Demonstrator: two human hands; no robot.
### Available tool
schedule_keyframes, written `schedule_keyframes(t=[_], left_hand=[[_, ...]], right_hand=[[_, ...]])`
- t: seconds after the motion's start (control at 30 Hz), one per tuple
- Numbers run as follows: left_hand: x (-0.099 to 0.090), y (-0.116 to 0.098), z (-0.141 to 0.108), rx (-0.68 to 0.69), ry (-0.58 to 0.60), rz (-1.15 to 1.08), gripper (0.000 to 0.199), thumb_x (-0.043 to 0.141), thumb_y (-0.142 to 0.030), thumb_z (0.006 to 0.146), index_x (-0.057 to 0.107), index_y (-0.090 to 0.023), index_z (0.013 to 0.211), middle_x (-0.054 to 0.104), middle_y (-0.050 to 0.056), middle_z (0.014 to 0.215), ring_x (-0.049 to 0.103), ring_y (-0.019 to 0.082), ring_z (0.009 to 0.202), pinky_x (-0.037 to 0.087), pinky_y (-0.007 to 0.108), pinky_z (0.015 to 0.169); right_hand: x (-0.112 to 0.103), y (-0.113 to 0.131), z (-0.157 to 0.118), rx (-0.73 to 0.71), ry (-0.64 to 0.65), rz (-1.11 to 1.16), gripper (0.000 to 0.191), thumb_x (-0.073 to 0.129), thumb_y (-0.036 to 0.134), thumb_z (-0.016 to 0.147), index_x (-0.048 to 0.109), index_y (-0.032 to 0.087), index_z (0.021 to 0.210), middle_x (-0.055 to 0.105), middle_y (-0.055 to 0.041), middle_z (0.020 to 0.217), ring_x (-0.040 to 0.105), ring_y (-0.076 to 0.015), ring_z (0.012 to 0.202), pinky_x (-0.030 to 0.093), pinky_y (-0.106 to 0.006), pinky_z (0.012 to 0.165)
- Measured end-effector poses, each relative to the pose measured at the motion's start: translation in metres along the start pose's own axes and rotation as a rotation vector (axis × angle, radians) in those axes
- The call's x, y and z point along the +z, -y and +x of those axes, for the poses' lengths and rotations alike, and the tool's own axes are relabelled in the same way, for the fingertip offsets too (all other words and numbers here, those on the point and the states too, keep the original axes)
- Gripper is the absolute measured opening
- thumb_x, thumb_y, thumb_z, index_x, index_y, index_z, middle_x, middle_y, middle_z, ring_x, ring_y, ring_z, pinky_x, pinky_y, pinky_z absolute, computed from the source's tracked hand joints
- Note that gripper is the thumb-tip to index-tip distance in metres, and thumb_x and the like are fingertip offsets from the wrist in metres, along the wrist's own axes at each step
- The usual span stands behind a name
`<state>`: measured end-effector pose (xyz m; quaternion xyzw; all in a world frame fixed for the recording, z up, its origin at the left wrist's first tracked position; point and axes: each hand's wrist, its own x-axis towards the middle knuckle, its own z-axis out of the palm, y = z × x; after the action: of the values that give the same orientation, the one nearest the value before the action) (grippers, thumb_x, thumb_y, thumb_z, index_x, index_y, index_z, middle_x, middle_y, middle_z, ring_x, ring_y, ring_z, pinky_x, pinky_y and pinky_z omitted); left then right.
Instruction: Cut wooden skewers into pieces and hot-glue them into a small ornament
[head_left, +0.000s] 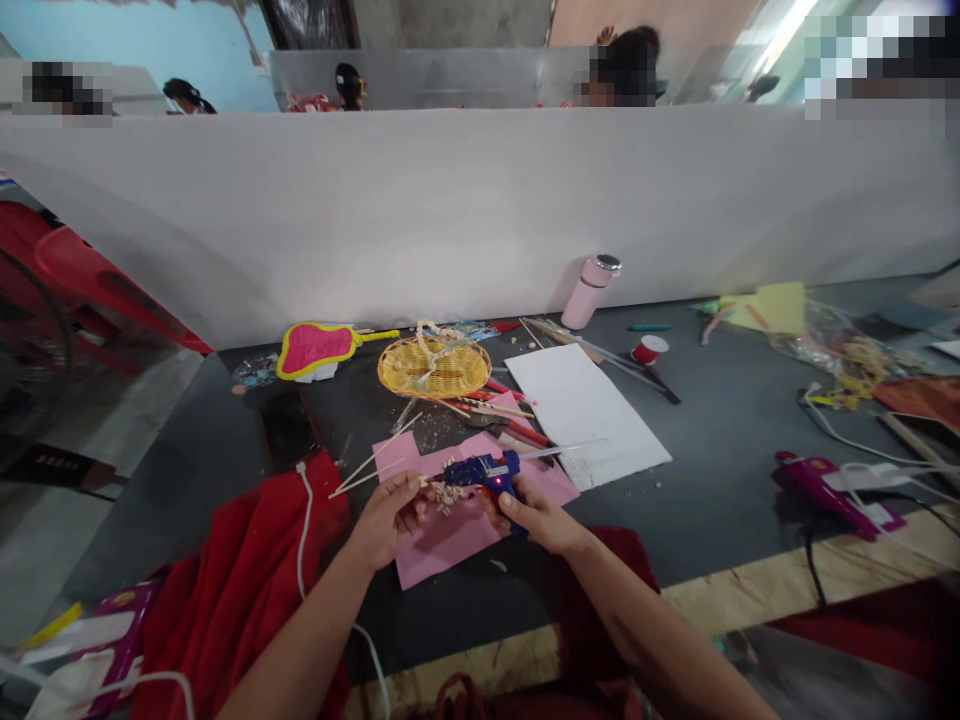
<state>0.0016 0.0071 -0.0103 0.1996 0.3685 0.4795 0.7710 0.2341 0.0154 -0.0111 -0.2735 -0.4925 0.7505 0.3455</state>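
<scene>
A blue glue gun point(480, 470) with a lit red light is gripped in my right hand point(536, 512), its nozzle pointing left. My left hand point(391, 518) pinches a small pale beaded piece point(444, 498) at the nozzle; its exact shape is too small to tell. Both hands are over pink paper point(442, 548) on the dark table. A clear glue stick point(562, 449) sticks out of the gun's back, over a white board point(589, 410). Thin sticks point(375, 470) lie beside my left hand.
Behind are a yellow wicker basket point(457, 372), a pink bottle point(591, 290), a red spool point(649, 349) and a pink-and-yellow fan shape point(319, 352). Red cloth point(255, 540) and a white cable point(304, 530) lie left; a purple glue gun point(832, 495) lies right. A white partition point(390, 220) stands behind.
</scene>
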Motion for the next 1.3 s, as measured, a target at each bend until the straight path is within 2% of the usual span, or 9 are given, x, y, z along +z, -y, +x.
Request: schedule_keyframes(t=[0.17,0.37,0.5,0.73,0.93,1.07,1.2,1.3], left_hand=[[0.001,-0.001,0.000,0.005,-0.008,0.005,0.013,0.067,-0.022,0.072,0.059,-0.012,0.074,0.062,0.004,0.069,0.050,0.006,0.050,0.039,0.017,0.047],[0.002,-0.001,0.000,0.010,-0.025,0.001,0.012,0.068,-0.021,0.072,0.060,-0.012,0.074,0.063,0.003,0.068,0.050,0.005,0.050,0.039,0.015,0.047],[0.001,0.000,0.002,0.010,-0.056,-0.009,0.012,0.069,-0.019,0.072,0.060,-0.012,0.074,0.063,0.003,0.066,0.051,0.005,0.050,0.039,0.014,0.047],[0.001,0.000,-0.001,0.024,-0.009,0.006,0.012,0.067,-0.020,0.073,0.060,-0.011,0.073,0.062,0.002,0.068,0.051,0.005,0.050,0.040,0.014,0.047],[0.001,0.000,0.000,0.006,-0.063,-0.010,0.013,0.070,-0.020,0.070,0.059,-0.012,0.072,0.063,0.002,0.066,0.050,0.004,0.048,0.039,0.013,0.046],[0.001,0.000,0.002,0.011,-0.057,-0.006,0.012,0.069,-0.020,0.071,0.060,-0.012,0.074,0.062,0.003,0.066,0.050,0.004,0.049,0.039,0.013,0.046],[0.001,0.000,0.001,0.037,-0.010,-0.015,0.010,0.067,-0.019,0.074,0.061,-0.012,0.076,0.061,0.003,0.068,0.049,0.005,0.053,0.041,0.016,0.049],[0.000,0.000,0.000,0.047,0.028,-0.028,0.009,0.065,-0.020,0.075,0.061,-0.012,0.076,0.060,0.003,0.070,0.048,0.006,0.053,0.040,0.017,0.050]], right_hand=[[-0.001,-0.001,0.000,-0.021,0.010,0.007,0.031,0.054,0.046,0.084,0.050,0.016,0.094,0.048,-0.0015,0.075,0.043,-0.0096,0.061,0.036,-0.024,0.057],[-0.002,0.001,0.000,-0.016,0.033,-0.009,0.035,0.053,0.048,0.083,0.051,0.015,0.095,0.047,-0.0010,0.072,0.042,-0.0094,0.060,0.035,-0.023,0.056],[-0.001,0.002,0.000,-0.009,0.038,-0.008,0.036,0.055,0.049,0.082,0.051,0.016,0.096,0.049,-0.0023,0.077,0.043,-0.0091,0.060,0.035,-0.023,0.055],[-0.002,0.002,0.000,-0.022,-0.010,-0.037,0.036,0.054,0.050,0.081,0.051,0.016,0.094,0.048,-0.0011,0.073,0.041,-0.0098,0.059,0.036,-0.024,0.056],[-0.005,0.000,0.000,0.003,0.031,-0.036,0.036,0.053,0.048,0.083,0.051,0.015,0.097,0.050,-0.0022,0.075,0.043,-0.0096,0.060,0.036,-0.024,0.056],[-0.003,0.000,0.000,-0.008,0.025,-0.007,0.034,0.056,0.046,0.082,0.053,0.015,0.095,0.052,-0.0031,0.078,0.045,-0.0088,0.060,0.037,-0.023,0.056],[-0.002,0.014,-0.004,-0.039,-0.057,0.022,0.038,0.052,0.050,0.082,0.056,0.015,0.095,0.055,-0.0032,0.070,0.049,-0.0109,0.057,0.039,-0.024,0.055],[-0.014,0.034,-0.011,-0.069,-0.240,-0.009,0.042,0.046,0.052,0.084,0.058,0.013,0.096,0.057,-0.0047,0.067,0.052,-0.0127,0.058,0.041,-0.024,0.055]])
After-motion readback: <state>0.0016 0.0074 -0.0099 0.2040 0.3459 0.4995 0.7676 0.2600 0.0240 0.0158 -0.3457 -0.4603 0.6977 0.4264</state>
